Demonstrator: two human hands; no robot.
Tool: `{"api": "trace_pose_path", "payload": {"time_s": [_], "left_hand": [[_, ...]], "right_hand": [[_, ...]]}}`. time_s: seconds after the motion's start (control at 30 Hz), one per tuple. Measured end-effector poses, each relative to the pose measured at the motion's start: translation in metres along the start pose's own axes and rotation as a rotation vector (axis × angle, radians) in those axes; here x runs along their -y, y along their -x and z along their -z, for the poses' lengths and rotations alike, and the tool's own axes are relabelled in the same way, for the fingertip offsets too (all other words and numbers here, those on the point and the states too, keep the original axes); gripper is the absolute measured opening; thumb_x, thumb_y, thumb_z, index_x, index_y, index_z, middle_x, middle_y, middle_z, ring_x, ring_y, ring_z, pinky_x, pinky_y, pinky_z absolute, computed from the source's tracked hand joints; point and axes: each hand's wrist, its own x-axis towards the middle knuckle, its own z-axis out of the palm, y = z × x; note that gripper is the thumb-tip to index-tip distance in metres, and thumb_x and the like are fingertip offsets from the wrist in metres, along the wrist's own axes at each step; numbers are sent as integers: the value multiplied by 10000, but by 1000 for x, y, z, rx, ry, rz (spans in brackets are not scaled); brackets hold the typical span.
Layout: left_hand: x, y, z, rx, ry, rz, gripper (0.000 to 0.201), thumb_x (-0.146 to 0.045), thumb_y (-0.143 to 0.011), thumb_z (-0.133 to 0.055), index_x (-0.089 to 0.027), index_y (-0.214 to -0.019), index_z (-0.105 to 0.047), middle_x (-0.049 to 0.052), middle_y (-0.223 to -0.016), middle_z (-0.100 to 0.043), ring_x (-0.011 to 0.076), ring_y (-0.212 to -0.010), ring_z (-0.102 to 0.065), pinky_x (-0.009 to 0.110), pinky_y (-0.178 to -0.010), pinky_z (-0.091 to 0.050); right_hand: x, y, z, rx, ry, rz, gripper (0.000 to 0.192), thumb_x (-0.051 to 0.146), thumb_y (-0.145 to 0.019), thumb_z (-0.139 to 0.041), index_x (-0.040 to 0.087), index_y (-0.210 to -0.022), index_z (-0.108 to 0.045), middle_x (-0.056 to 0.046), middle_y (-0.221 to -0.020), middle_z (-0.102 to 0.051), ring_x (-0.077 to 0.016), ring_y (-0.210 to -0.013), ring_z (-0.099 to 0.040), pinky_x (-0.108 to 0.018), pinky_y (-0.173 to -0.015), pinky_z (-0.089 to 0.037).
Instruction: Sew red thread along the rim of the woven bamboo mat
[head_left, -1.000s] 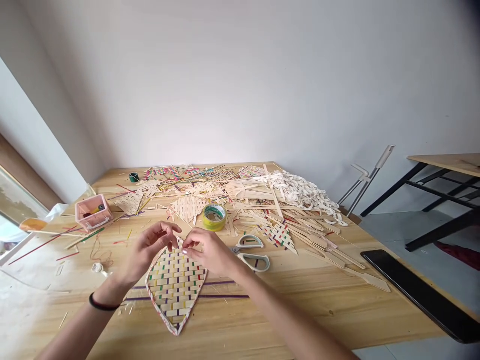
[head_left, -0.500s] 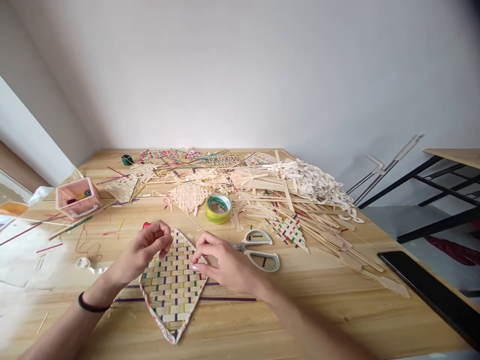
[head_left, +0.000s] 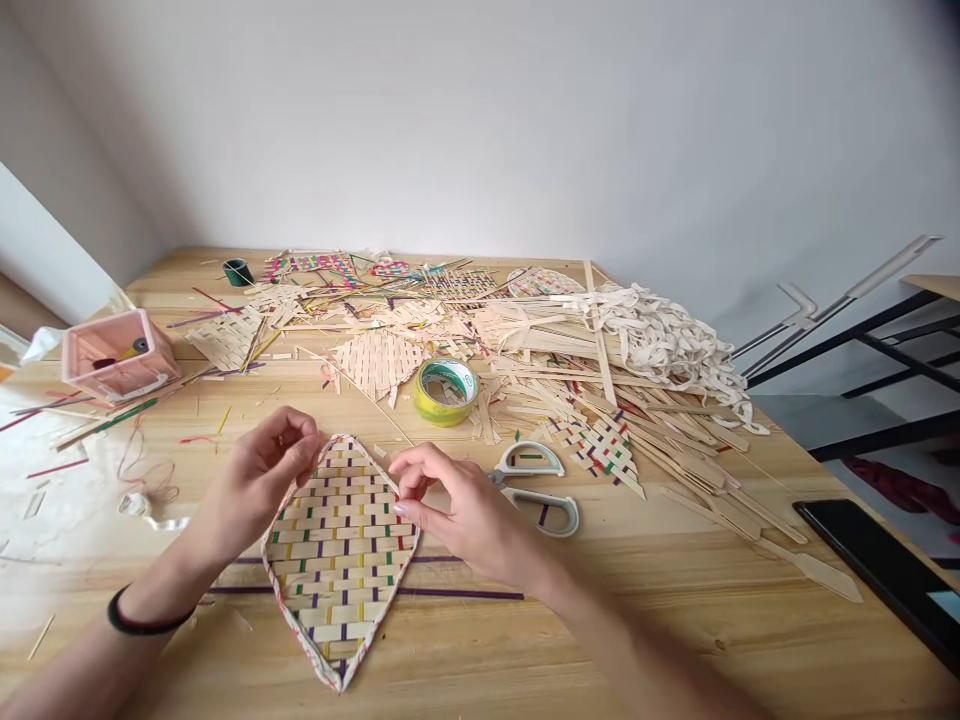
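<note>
A leaf-shaped woven bamboo piece (head_left: 339,555) with purple, green, yellow and red strips lies flat on the wooden table (head_left: 675,630) in front of me. My left hand (head_left: 251,480) pinches its upper left edge. On the upper right edge, my right hand (head_left: 457,510) pinches with thumb and fingers. A patterned trim runs around the piece's rim. Purple strips stick out from under it on both sides.
Scissors (head_left: 536,490) lie right of my right hand, with a yellow tape roll (head_left: 445,391) behind. A heap of bamboo strips and woven pieces (head_left: 480,340) covers the far table. A pink box (head_left: 116,355) stands far left, and a black slab (head_left: 892,575) lies at the right edge.
The camera has tilted down and the view shifted. Both hands have slid from the top tip of the woven piece a little apart, down its two upper edges.
</note>
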Motion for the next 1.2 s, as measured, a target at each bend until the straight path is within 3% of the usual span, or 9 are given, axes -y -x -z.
{"api": "trace_pose_path", "payload": {"time_s": [0.13, 0.37, 0.7, 0.9, 1.2], "left_hand": [[3, -7, 9, -132, 37, -4, 251, -414, -1013, -642, -198, -898, -587, -13, -720, -569, 144, -647, -500, 269, -614, -408], [-2, -7, 12, -247, 68, -25, 153, -301, -998, -656, -206, -891, -604, -16, -713, -563, 147, -656, -489, 288, -630, -390], [-2, -9, 8, -285, 118, -24, 126, -221, -959, -677, -186, -863, -603, -19, -735, -548, 133, -676, -488, 285, -625, -389], [-10, -6, 6, -326, 152, -40, 104, -154, -949, -665, -182, -859, -621, -21, -709, -556, 123, -665, -492, 274, -609, -396], [-18, -13, -1, -406, 203, -94, 92, -93, -804, -691, -168, -771, -649, -18, -629, -574, 114, -603, -507, 237, -547, -402]], "right_hand": [[0, 0, 0, 5, 13, 1, 210, 180, -981, -703, 230, -1171, -629, 3, -945, -728, -151, -877, -708, -286, -826, -539], [-4, 1, -1, -39, 39, 36, 193, 150, -966, -684, 225, -1141, -659, -18, -985, -743, -155, -892, -714, -290, -824, -567], [0, -1, -1, -195, 87, 162, 168, 77, -941, -642, 209, -1045, -653, -14, -957, -727, -139, -832, -679, -264, -782, -565], [-2, 1, -1, -190, 84, 145, 160, 84, -950, -645, 205, -1054, -657, -16, -958, -734, -140, -832, -684, -264, -779, -573], [0, 2, -1, -193, 122, 146, 152, 70, -949, -645, 193, -1036, -666, -19, -951, -745, -138, -827, -693, -266, -783, -569]]}}
